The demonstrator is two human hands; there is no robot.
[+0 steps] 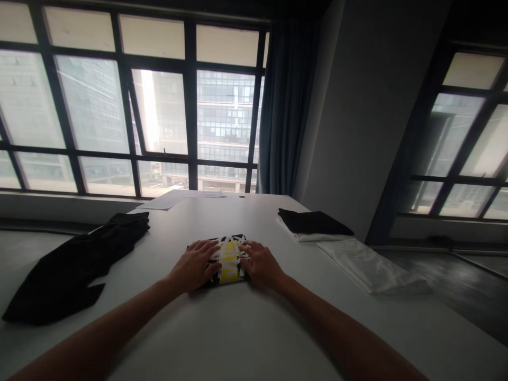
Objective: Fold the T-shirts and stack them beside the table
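Observation:
A small folded black garment, probably a T-shirt point(229, 259), lies on the white table with a yellow and white print facing up. My left hand point(198, 263) rests on its left part, fingers spread over the cloth. From the other side my right hand point(260, 263) lies on the right edge, its fingers also apart and touching the print. Neither hand is closed round the cloth. Parts of both side edges are hidden under my palms.
On the left, a loose black garment point(75, 270) is spread over the table point(222, 333). A folded black cloth point(317, 222) on white cloth lies at the right, beside a folded white garment point(369, 264). Paper sheets point(166, 199) lie at the far edge, before the windows.

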